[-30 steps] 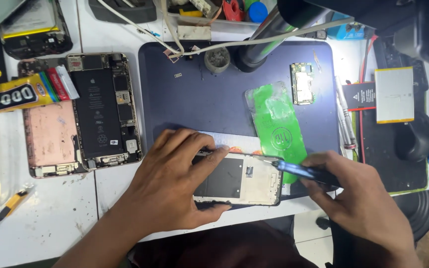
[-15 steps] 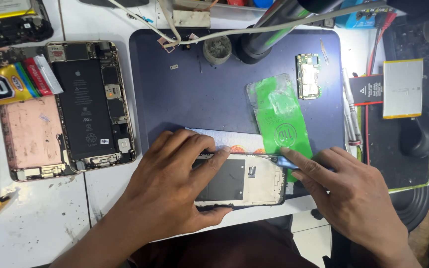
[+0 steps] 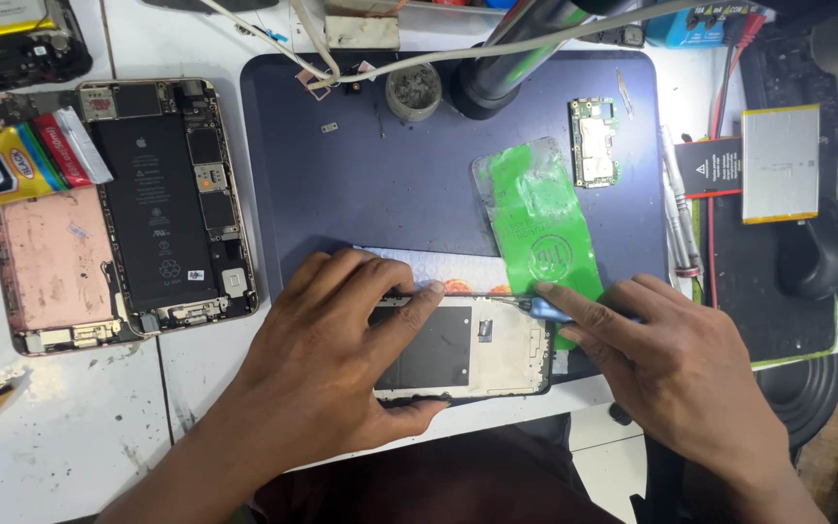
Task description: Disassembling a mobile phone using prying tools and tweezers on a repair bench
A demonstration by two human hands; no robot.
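Both hands — left (image 3: 332,359) clamping the phone frame (image 3: 467,349), right (image 3: 671,359) pinching a blue tool (image 3: 540,309) — green film (image 3: 540,233) alongside.

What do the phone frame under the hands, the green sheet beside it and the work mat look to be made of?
Phone frame: seemingly metal, dull silver with a dark matte centre panel.
Green sheet: thin glossy plastic film, judging by its wrinkles and glare.
Work mat: likely rubber or silicone, matte dark blue, no reflections.

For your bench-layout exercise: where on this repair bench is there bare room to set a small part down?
Bare patches: the dark blue mat between the round grey tin and the green plastic film; the white tabletop below the opened gold phone. Crowded: the right side around the silver battery.
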